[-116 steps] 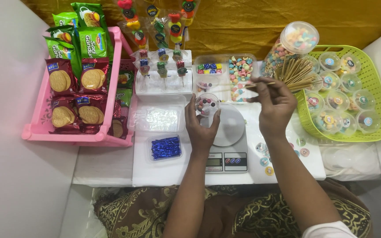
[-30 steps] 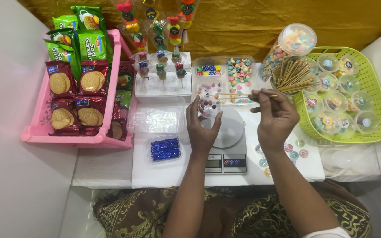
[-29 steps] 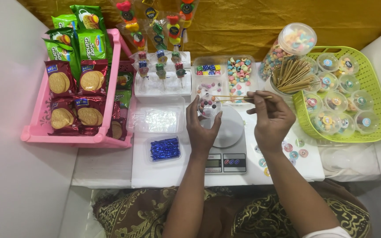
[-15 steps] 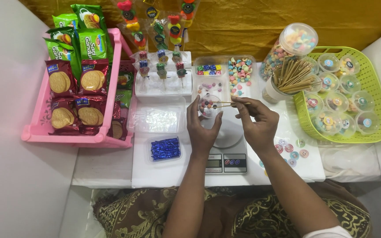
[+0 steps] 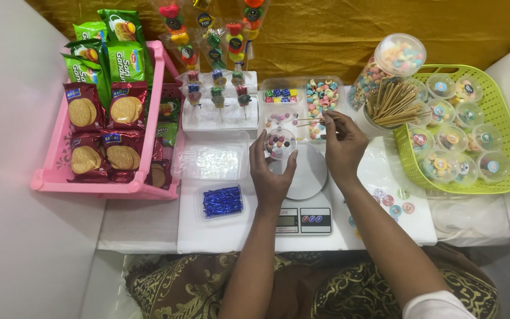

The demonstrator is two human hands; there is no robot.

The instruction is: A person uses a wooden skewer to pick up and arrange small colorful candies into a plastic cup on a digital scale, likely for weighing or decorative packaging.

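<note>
Head view: left hand (image 5: 271,177) is cupping a small clear round cup (image 5: 280,142) with a few dark candies in it, just above the kitchen scale (image 5: 302,195). Right hand (image 5: 345,147) is pinching a wooden skewer (image 5: 317,120), fingers closed, tip over the candy tray (image 5: 302,109). Filling looks early: cup mostly empty. Finished cups are sitting in the green basket (image 5: 503,127), far right.
</note>
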